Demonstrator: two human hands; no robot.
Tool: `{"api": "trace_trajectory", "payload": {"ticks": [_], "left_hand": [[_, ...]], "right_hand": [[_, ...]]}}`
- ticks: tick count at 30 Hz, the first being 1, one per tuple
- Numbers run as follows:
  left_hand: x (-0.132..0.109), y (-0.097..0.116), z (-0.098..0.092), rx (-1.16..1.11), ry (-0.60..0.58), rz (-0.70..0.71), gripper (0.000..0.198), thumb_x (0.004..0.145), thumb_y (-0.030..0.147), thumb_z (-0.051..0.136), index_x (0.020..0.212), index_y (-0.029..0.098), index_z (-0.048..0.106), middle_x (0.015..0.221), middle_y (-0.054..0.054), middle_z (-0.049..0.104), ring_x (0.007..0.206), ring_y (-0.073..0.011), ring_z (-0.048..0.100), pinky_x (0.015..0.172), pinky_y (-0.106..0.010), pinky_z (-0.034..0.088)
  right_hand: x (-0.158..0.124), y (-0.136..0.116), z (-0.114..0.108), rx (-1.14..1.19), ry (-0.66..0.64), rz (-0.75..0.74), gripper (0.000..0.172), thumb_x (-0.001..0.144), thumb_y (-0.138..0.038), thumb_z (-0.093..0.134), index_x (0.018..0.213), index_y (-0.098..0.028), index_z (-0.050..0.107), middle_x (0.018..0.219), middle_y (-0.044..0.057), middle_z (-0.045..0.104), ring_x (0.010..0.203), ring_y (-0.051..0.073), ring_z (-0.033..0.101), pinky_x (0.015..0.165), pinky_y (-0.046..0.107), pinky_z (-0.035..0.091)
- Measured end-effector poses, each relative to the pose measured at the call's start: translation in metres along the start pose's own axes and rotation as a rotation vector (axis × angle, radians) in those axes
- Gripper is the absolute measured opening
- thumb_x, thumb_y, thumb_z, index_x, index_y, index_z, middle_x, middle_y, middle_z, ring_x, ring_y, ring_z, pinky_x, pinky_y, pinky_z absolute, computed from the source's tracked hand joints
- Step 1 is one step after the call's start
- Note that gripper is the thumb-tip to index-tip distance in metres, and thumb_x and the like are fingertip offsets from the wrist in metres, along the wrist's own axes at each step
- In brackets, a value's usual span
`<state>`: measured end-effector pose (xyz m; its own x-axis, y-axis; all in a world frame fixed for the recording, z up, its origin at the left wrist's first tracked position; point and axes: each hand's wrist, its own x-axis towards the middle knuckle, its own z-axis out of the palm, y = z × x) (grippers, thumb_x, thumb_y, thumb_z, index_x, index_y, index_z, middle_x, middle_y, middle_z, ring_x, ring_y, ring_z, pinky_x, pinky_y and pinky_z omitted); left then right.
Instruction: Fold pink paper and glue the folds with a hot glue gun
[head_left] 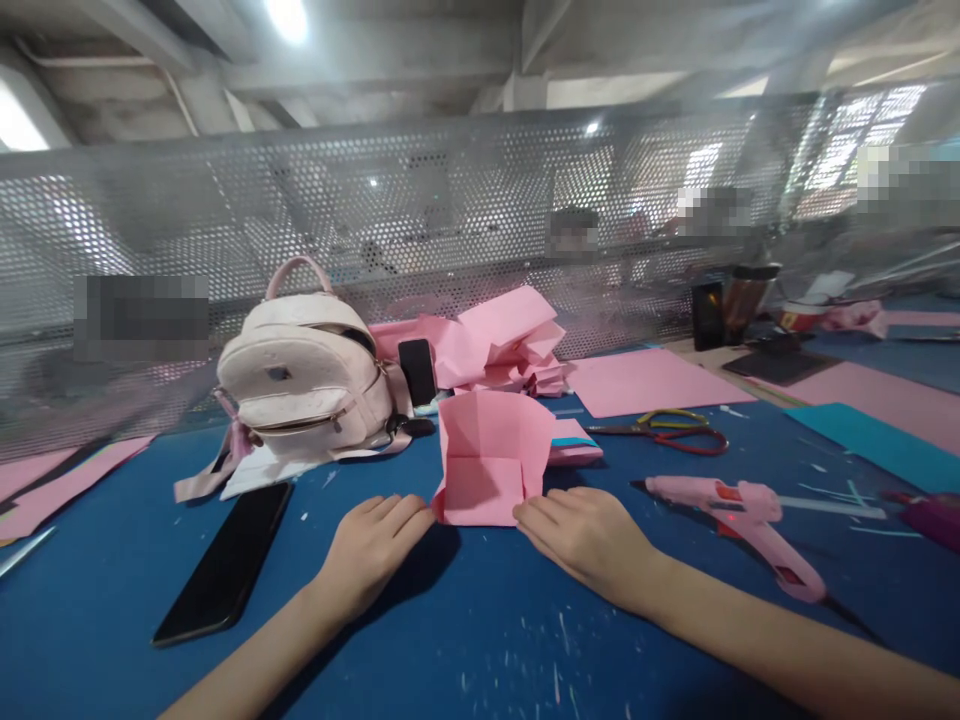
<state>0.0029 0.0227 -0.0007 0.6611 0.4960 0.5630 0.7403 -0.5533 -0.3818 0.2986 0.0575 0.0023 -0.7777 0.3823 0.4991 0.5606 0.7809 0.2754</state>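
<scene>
A folded pink paper sheet [491, 455] stands partly upright on the blue table [480, 620], its lower flap creased forward. My left hand [375, 550] lies palm down with its fingertips touching the paper's lower left corner. My right hand [581, 535] rests palm down with its fingertips pressed against the paper's lower right edge. The fingers of both hands lie flat and grip nothing.
A pale pink backpack [304, 385] and a black phone [225, 565] lie to the left. Crumpled pink paper [499, 345] sits behind. Scissors [667, 430] and a pink glue gun [739, 520] lie to the right, with flat pink sheets [649, 380] beyond. A perforated metal screen [420, 210] backs the table.
</scene>
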Motion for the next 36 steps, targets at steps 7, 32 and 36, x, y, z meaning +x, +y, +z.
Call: {"api": "trace_trajectory", "payload": {"ticks": [7, 32, 36], "left_hand": [[0.009, 0.002, 0.005, -0.034, 0.059, -0.061, 0.020, 0.097, 0.013, 0.053, 0.103, 0.026, 0.068, 0.131, -0.011, 0.060, 0.103, -0.0237, 0.062, 0.083, -0.037, 0.053], [0.000, 0.009, 0.009, -0.640, -0.052, -0.521, 0.035, 0.088, 0.013, 0.060, 0.118, 0.025, 0.048, 0.106, -0.002, 0.052, 0.075, -0.0134, 0.056, 0.068, -0.027, 0.053], [0.000, 0.011, 0.009, -0.713, -0.107, -0.519, 0.028, 0.087, 0.013, 0.056, 0.112, 0.024, 0.047, 0.098, -0.001, 0.054, 0.075, -0.0143, 0.054, 0.066, -0.026, 0.050]], "right_hand": [[0.005, 0.004, -0.008, 0.012, -0.098, 0.115, 0.018, 0.097, -0.015, 0.047, 0.092, -0.017, 0.063, 0.078, 0.002, 0.069, 0.065, 0.016, 0.062, 0.057, 0.030, 0.029], [0.011, 0.009, 0.011, 0.580, -0.071, 0.407, 0.029, 0.085, -0.006, 0.051, 0.090, -0.025, 0.073, 0.093, -0.001, 0.075, 0.079, 0.014, 0.070, 0.067, 0.023, 0.051], [-0.001, 0.010, 0.023, 0.400, -0.077, 0.272, 0.036, 0.081, -0.002, 0.051, 0.093, -0.026, 0.074, 0.094, -0.001, 0.078, 0.082, 0.018, 0.073, 0.070, 0.027, 0.054]]}}
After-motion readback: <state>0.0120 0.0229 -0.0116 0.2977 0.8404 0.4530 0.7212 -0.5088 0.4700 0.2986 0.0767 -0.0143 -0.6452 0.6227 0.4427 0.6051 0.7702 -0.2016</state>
